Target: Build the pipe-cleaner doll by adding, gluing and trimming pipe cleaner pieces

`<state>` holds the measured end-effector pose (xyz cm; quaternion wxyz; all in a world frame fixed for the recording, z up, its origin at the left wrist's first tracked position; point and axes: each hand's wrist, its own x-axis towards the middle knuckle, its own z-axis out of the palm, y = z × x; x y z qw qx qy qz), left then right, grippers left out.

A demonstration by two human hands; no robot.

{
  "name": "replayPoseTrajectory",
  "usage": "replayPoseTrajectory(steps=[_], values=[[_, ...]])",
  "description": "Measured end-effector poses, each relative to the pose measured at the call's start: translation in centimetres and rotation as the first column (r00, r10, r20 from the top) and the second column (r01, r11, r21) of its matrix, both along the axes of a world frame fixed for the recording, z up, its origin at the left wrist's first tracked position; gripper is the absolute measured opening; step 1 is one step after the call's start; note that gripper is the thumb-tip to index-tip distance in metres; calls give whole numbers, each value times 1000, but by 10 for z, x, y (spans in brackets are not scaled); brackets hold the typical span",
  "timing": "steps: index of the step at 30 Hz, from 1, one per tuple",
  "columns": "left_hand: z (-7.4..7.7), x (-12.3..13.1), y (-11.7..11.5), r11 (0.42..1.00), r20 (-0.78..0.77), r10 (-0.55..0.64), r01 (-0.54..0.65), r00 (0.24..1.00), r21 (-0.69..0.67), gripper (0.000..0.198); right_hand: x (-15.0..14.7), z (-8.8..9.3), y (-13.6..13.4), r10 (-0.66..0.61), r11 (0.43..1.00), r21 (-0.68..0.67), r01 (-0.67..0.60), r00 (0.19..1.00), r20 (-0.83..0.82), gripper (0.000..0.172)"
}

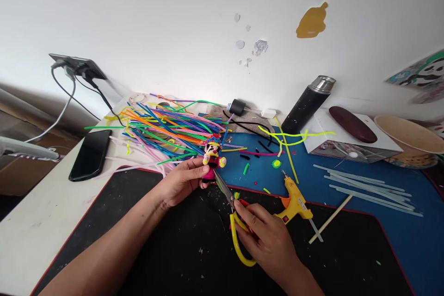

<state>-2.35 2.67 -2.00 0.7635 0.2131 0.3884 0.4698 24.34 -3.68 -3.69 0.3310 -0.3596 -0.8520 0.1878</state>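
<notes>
Between the thumb and fingers of my left hand (185, 176) is a small pipe-cleaner figure (211, 150), upright, with a blue and red headpiece, yellow hands and a magenta body. My right hand (265, 236) grips a pair of scissors (239, 238) with yellow handles. The blade tips point up and left at the figure's lower side, close to my left fingers; whether they touch it I cannot tell. A small green and yellow piece (237, 195) shows beside the scissors' pivot. Just right of my right hand lies a yellow hot glue gun (294, 201).
Many coloured pipe cleaners (166, 122) are heaped at the back left, near a black phone (90, 153). Glue sticks (371, 187) lie on the right, below a white box (354, 141) and a black thermos (308, 104). Scraps dot the blue mat (263, 173) and black mat (187, 245).
</notes>
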Motion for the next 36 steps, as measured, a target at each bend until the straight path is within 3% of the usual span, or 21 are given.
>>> replayPoseTrajectory(steps=[12,18,26,32,36], values=[[-6,-5,-3,992,169,-103,113,980,-48,28,0,4,3,-11,999,39,9,999,41,40],[-6,-3,-4,990,219,-96,116,971,-83,26,1,4,2,-5,999,47,2,998,61,40],[-6,-6,-1,993,96,-108,111,990,-32,26,2,3,0,-8,1000,-3,9,999,34,40],[-5,-4,-3,991,126,-127,132,984,-29,30,0,0,-2,-6,1000,0,6,1000,4,41],[-3,-3,-2,997,115,-69,71,991,-11,27,1,2,0,-6,1000,9,6,1000,15,39]])
